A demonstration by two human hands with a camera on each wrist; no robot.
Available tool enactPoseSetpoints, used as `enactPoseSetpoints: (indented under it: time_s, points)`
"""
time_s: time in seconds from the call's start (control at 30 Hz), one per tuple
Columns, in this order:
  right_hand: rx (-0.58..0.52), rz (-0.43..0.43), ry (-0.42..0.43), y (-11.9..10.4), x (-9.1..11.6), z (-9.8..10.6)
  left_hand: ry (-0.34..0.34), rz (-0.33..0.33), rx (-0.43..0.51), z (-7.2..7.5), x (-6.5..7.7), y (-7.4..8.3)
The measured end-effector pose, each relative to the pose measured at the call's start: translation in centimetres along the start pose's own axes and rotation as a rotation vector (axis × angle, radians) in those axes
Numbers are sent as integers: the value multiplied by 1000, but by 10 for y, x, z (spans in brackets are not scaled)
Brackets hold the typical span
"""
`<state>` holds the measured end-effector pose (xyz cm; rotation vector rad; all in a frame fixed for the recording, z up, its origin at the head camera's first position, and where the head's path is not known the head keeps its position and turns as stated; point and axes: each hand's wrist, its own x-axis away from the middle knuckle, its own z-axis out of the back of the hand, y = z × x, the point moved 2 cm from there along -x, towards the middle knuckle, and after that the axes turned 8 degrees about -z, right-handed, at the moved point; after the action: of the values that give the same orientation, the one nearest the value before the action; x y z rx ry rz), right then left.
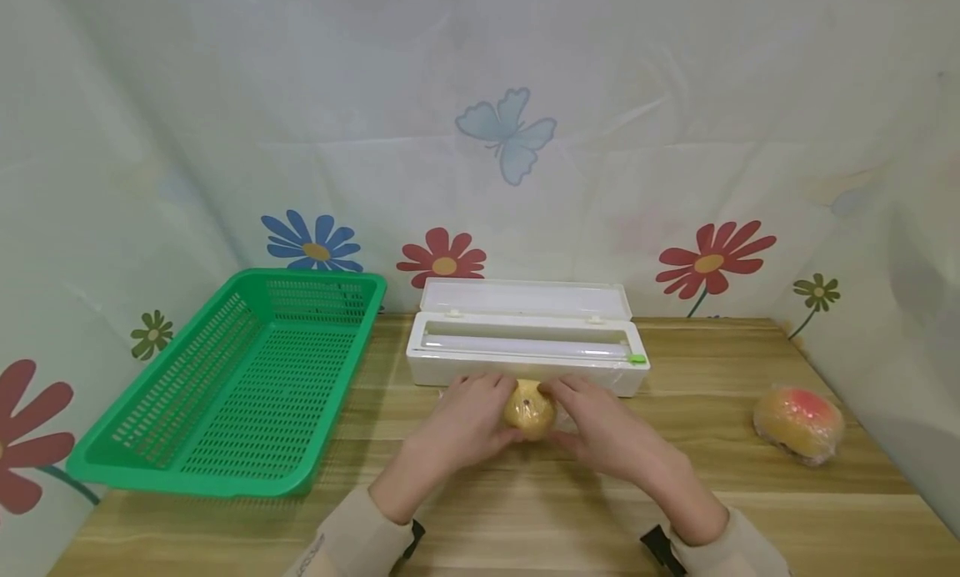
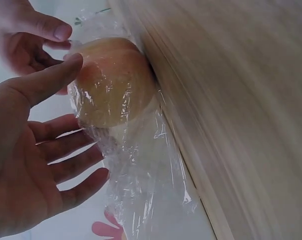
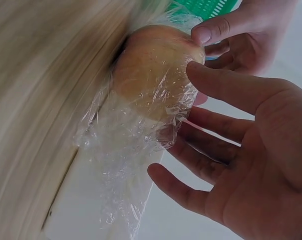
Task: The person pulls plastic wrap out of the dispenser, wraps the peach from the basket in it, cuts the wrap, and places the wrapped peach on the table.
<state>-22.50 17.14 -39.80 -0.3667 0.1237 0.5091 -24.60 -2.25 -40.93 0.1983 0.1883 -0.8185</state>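
A round yellow fruit (image 1: 529,414) with a pinkish blush rests on the wooden table between both hands, wrapped in clear cling film (image 2: 141,175). From its left side my left hand (image 1: 471,423) holds it, thumb at the fruit and the other fingers bent against the film. My right hand (image 1: 603,427) grips the opposite side the same way, as the right wrist view shows. Loose, crumpled film (image 3: 116,155) hangs out from the fruit towards the box behind. Just beyond the fingers stands a white cling film dispenser (image 1: 517,370), lid raised, its roll (image 1: 525,346) visible inside.
To the left sits a green slotted plastic basket (image 1: 198,482). A second fruit (image 1: 798,423), yellow with a red patch and wrapped in film, lies near the table's right edge. Behind the table hangs a floral curtain (image 1: 360,177).
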Motion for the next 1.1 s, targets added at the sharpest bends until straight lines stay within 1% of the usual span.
enactPoseSetpoints:
  time_s: [0.13,0.3,0.43,0.5,0.57,0.67,0.77,0.9,1.03,1.1]
  points:
    - [-11,4,-3,3,-1,-1,-1,28,-23,-1,-4,0]
    - [-33,13,-18,6,-2,-2,10,43,-52,-4,-8,-1]
    - [-102,6,-45,10,-2,3,14,42,-50,-5,-9,-2]
    - [-135,0,-35,14,-1,9,9,42,-42,-6,-9,-2]
    - [-154,-10,-8,17,0,15,5,45,-35,-7,-9,-3]
    - [-134,-2,38,22,0,21,1,41,-24,-7,-10,-5]
    - [-111,4,10,24,-1,20,4,32,-2,-7,-10,-7]
    - [-103,43,-65,21,-3,11,7,20,25,-4,-10,-9]
    - [-118,85,-79,20,-3,6,11,14,35,-3,-10,-10]
    - [-131,85,-89,20,-3,6,15,12,36,-4,-10,-10]
